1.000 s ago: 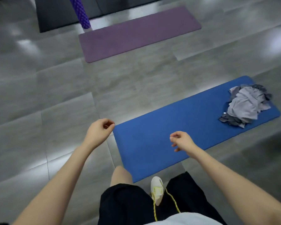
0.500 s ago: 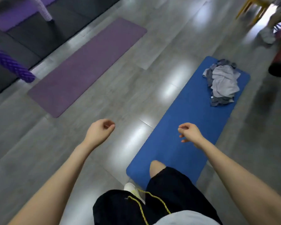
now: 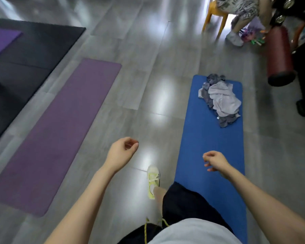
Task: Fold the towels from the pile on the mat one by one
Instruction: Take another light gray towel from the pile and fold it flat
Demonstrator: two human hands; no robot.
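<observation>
The pile of towels [image 3: 218,103] sits at the far end of the blue mat [image 3: 206,138], a crumpled heap with a pale lilac-grey towel [image 3: 225,100] on top and darker grey ones showing beneath it. From my right grip [image 3: 216,162] it lies almost dead ahead, about 12 o'clock, well apart, with a bare stretch of mat between. From my left grip [image 3: 121,154] it lies off at about 2 o'clock and farther away, since that grip hangs over the grey floor [image 3: 148,103] on the mat's 9 o'clock side. So the right is the nearer, and I judge it would reach the heap first. Both grips hold nothing: the fingers of each are loosely curled and touch no cloth. The mat's long axis runs 6 to 12 o'clock, straight away from me. The heap stretches roughly the same way, slanting a little from 11 to 5 o'clock and keeping closer to the mat's 3 o'clock edge. My shoe [image 3: 153,180] is on the floor just beside the mat's 9 o'clock edge. I see no folded towel anywhere, so I take the job to be at its start. The coming move, I think, is to close the gap along the mat's length and lift that pale towel, with the bare middle of the mat as the place to spread it. A purple mat [image 3: 60,129] lies well off at 9 o'clock and plays no part.
</observation>
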